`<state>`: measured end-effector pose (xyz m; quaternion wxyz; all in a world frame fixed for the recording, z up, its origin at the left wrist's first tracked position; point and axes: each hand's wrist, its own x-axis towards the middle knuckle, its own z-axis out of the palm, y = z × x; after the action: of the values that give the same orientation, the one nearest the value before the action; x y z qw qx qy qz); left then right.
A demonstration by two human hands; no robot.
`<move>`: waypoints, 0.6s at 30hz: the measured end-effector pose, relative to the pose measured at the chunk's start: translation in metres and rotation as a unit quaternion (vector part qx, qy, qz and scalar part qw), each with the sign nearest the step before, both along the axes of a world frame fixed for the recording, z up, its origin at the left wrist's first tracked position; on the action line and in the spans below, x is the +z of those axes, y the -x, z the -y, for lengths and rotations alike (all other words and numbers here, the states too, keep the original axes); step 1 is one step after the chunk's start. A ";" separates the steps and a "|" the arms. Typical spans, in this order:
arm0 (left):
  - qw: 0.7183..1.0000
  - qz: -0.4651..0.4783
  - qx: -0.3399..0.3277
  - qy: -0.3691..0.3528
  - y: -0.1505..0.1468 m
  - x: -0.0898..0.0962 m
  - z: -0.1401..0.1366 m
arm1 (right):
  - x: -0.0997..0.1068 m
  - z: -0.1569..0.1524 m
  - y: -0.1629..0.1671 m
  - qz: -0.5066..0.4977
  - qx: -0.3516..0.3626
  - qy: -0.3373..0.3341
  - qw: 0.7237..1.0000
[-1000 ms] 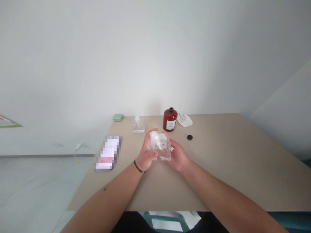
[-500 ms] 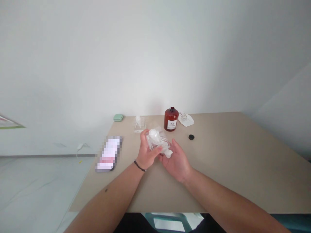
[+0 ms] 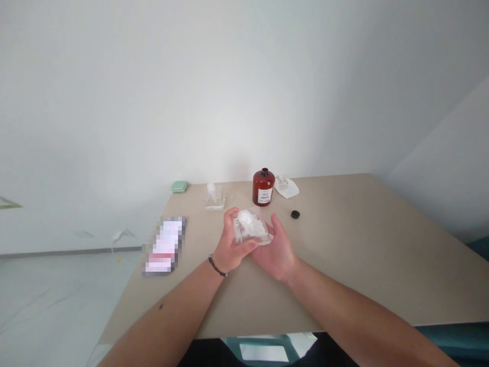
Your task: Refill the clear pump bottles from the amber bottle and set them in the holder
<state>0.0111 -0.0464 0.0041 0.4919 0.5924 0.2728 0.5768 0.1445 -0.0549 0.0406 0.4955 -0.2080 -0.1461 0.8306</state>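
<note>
My left hand (image 3: 230,248) is closed around a clear square bottle (image 3: 263,232) with a white round cap, held tilted above the table. Its thumb lies along the near edge of the bottle. On the other side, my right hand (image 3: 277,255) cups a white tissue (image 3: 271,237) against the bottle's underside; its thumb points up, and its fingers are mostly hidden behind the bottle. White folds of the tissue show through the clear wall. Beyond my hands stands a brown-red bottle (image 3: 263,189) with a white label and an uncapped neck.
A second clear square bottle (image 3: 214,205) with a white top stands at the back left, near a green case (image 3: 179,187). A phone (image 3: 165,247) lies at the left edge. To the right are a black cap (image 3: 295,214) and a crumpled tissue (image 3: 287,187) by the wall.
The clear bottle has turned in my hands, and its square outline now shows more plainly. The tissue has slid further beneath it. The whole view has shifted slightly.
</note>
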 end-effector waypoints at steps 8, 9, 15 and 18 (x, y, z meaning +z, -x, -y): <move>0.992 -0.091 0.074 -0.037 -0.001 -0.002 -0.002 | 0.002 -0.001 0.002 -0.029 0.052 0.028 0.998; 0.989 -0.106 0.092 -0.043 -0.001 -0.003 -0.003 | 0.003 -0.001 0.002 -0.032 0.056 0.028 0.997; 0.956 -0.205 0.178 -0.108 0.001 -0.007 -0.007 | 0.005 -0.002 0.001 -0.031 0.060 0.042 0.997; 0.938 -0.244 0.201 -0.144 0.002 -0.005 -0.008 | 0.004 -0.003 -0.001 -0.026 0.056 0.043 0.997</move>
<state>0.0090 -0.0383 -0.0004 0.1939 0.7123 0.4119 0.5342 0.1460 -0.0517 0.0448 0.4424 -0.1990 -0.1088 0.8677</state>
